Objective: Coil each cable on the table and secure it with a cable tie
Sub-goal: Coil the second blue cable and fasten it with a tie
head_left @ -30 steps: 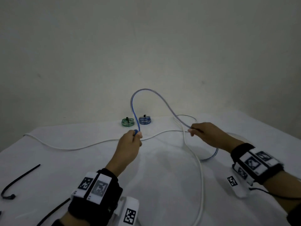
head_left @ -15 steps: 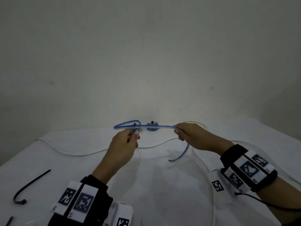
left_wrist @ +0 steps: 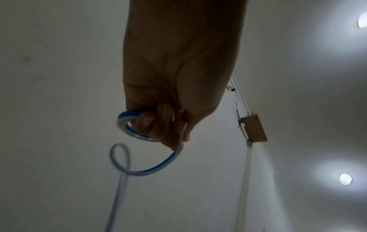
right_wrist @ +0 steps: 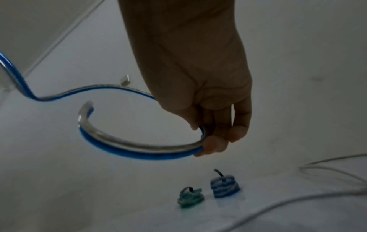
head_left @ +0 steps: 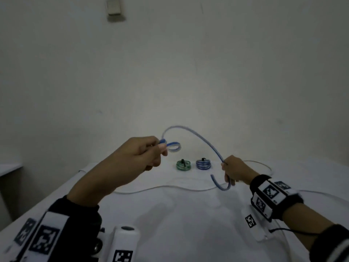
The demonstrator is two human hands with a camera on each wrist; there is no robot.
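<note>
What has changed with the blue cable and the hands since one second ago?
The left hand rose and now holds a small loop of the blue cable; the right hand slid toward its free end. Both kept their grip. The two tied coils and white cable stayed put.

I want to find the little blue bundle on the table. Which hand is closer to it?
Right. The right hand holds the blue cable just beside the blue coil, to its right. The left hand is raised farther off, past the green coil.
</note>
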